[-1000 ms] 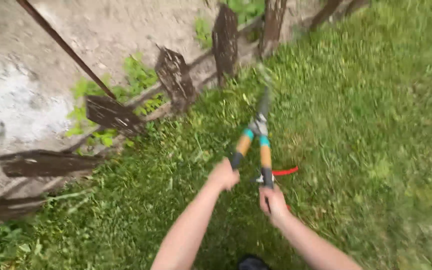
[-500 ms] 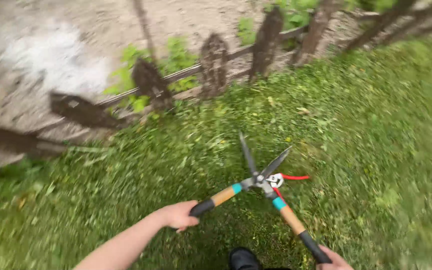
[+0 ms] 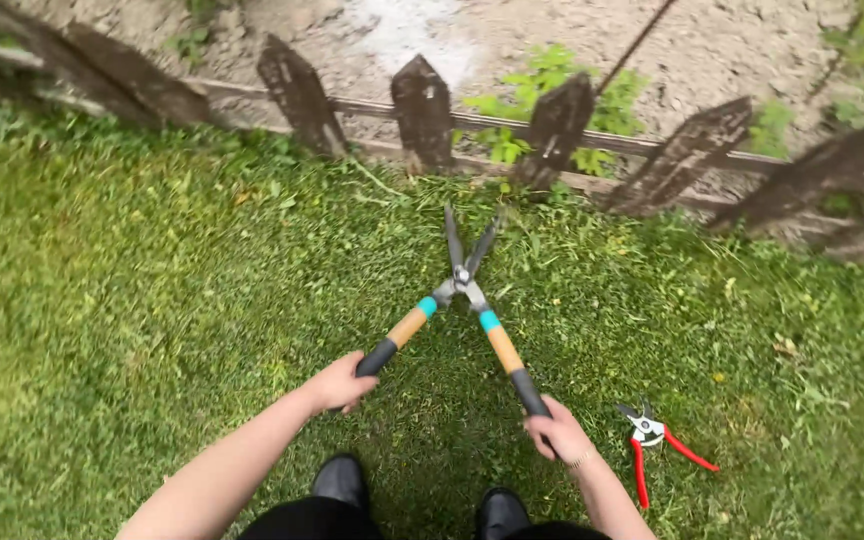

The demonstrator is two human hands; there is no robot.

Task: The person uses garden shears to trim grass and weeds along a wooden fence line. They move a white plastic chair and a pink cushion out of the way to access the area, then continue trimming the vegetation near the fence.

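Both hands, left hand point(image 3: 340, 383) and right hand point(image 3: 557, 432), grip the hedge shears point(image 3: 464, 280) mid-frame (blades slightly open), red pruners point(image 3: 657, 447) lying lower right on grass point(image 3: 152, 300).

Left hand point(image 3: 340, 384) and right hand point(image 3: 557, 430) fisted, fingers curled, forearms extended forward

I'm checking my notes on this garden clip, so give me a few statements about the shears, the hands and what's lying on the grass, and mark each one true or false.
1. Each hand grips one handle of the hedge shears: left hand, right hand. True.
2. The shear blades are fully closed. False: they stand slightly apart, tips pointing toward the wooden fence.
3. Red-handled pruners lie on the grass beside the right hand. True.
4. The pruners are held in the left hand. False: no hand touches them.
5. The fence is white metal. False: dark weathered wood.
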